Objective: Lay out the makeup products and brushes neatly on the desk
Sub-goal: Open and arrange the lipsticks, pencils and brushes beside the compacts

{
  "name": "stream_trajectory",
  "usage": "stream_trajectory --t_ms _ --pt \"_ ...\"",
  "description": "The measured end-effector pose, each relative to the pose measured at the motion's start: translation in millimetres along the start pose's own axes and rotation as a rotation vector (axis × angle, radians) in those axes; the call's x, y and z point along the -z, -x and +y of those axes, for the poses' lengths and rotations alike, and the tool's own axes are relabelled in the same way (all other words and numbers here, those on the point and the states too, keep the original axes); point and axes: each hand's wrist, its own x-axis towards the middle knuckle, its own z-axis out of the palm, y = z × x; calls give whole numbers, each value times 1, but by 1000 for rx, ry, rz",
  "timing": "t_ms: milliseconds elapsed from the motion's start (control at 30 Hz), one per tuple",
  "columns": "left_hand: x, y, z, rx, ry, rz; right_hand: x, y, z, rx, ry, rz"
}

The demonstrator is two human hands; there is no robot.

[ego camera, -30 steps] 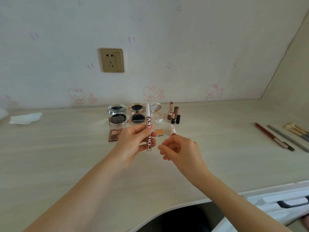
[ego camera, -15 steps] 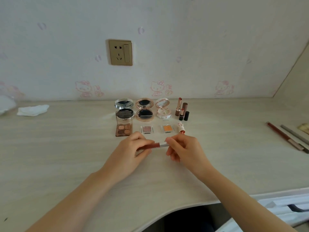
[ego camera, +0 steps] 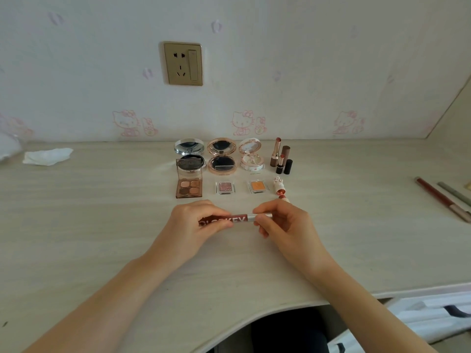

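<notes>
Both hands hold a dark red lip pen (ego camera: 235,218) with white lettering and a silver end, lying level just above the desk (ego camera: 102,238). My left hand (ego camera: 196,225) pinches its red barrel; my right hand (ego camera: 283,222) grips the silver end. Behind it stand three open round compacts (ego camera: 221,159), an eyeshadow quad (ego camera: 189,187), a pink shadow pan (ego camera: 225,187), an orange shadow pan (ego camera: 258,186), upright lipsticks (ego camera: 280,156) and a small white-capped lipstick (ego camera: 279,187).
A red pencil (ego camera: 441,197) and a grey pencil (ego camera: 455,193) lie at the right edge of the desk. A crumpled white tissue (ego camera: 47,156) rests far left. A gold wall socket (ego camera: 183,63) is above. The desk's curved front edge runs near my arms.
The lip pen went from upright in my left hand alone to level, and my right hand took its silver end. Both hands lowered toward the desk in front of the shadow pans.
</notes>
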Motion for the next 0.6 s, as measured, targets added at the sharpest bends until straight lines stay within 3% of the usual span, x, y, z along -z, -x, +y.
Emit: stream_trajectory --t_ms 133,300,400,600 --pt "-1 1 -2 -61 -41 22 1 0 1 43 -4 -35" --pt "0 1 -1 -110 -78 74 -2 1 -3 -40 -74 10" --pt "0 2 0 -106 -74 66 -1 1 -3 -6 3 -9" --pt "0 2 0 -105 -91 62 0 1 2 36 -71 -70"
